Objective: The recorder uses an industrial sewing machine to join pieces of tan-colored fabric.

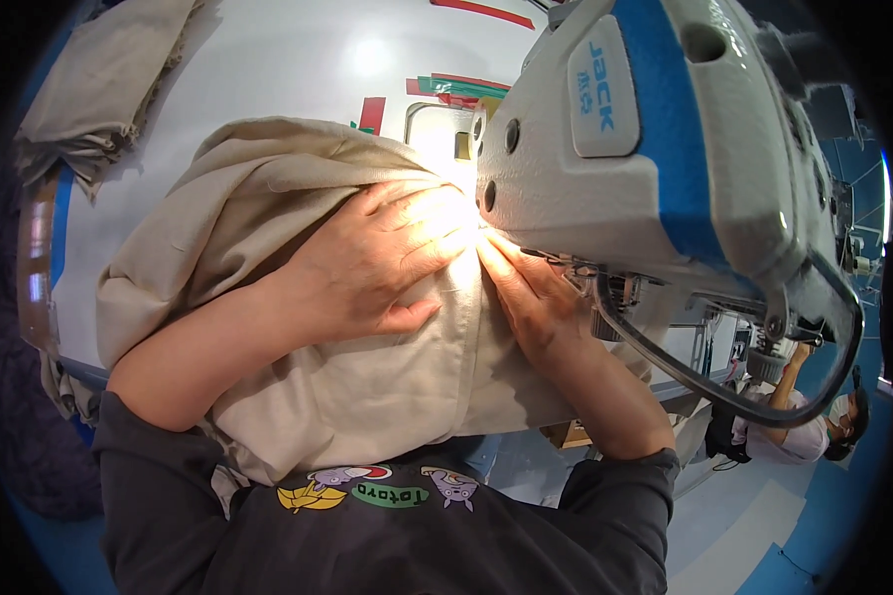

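Note:
Beige cloth [367,397] lies in a bunched heap over the white sewing table and down toward my lap, with a seam line running along it. My left hand [382,253] rests flat on the cloth, thumb apart from the stretched fingers. Bright lamp glare washes out its fingertips. Opposite it, my right hand [541,297] lies on the cloth with fingers extended, their tips close to the left hand's. Both hands are right beside the head of a white and blue sewing machine [615,178]. The machine head hides the needle and presser foot.
A folded stack of beige cloth [99,79] sits at the far left of the table [278,59]. Red and green tape strips [456,89] mark the tabletop behind the machine. A curved metal bar [704,392] juts from the machine's right. Another person [804,426] is at the far right.

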Demonstrator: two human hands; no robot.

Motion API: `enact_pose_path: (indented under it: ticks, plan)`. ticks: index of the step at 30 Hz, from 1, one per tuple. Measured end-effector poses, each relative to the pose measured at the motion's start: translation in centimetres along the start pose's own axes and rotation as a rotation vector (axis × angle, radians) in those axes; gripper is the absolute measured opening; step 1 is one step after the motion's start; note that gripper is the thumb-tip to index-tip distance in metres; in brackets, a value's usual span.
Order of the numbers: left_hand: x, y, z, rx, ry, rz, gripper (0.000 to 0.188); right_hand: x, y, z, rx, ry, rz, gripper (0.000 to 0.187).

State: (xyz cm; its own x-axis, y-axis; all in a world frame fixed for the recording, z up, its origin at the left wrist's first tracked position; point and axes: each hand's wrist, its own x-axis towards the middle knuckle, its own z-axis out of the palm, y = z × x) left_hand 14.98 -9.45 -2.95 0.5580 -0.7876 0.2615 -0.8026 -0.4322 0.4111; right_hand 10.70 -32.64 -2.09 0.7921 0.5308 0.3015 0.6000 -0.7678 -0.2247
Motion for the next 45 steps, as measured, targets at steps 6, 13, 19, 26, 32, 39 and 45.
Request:
enact_pose_path:
  ticks: [6,13,19,26,32,39,45]
  plan:
    - [0.3,-0.3,0.0,-0.022,-0.005,-0.013,0.058,-0.5,0.7,0.6,-0.070,0.055,-0.064,0.037]
    - [0.6,-0.8,-0.4,0.014,0.011,0.015,0.049,-1.7,3.1,0.9,0.752,-0.117,0.696,0.011]
    - [0.9,-1.1,-0.1,0.082,0.052,0.045,0.043,-3.2,7.2,1.6,0.851,-0.044,0.730,0.010]
    - [0.9,-0.9,-0.1,0.055,0.067,0.042,0.043,-5.1,8.4,3.3,0.977,0.058,0.778,0.010]
    - [0.6,-0.6,-0.4,0.024,0.030,0.032,0.045,-6.3,10.2,5.0,1.091,0.140,0.823,0.009]
    - [0.7,-0.9,-0.2,0.043,0.019,0.031,0.047,-8.1,11.7,7.0,1.224,0.244,0.875,0.009]
    - [0.9,-1.2,0.2,0.064,0.029,0.047,0.048,-10.3,11.5,7.6,1.319,0.361,0.924,0.010]
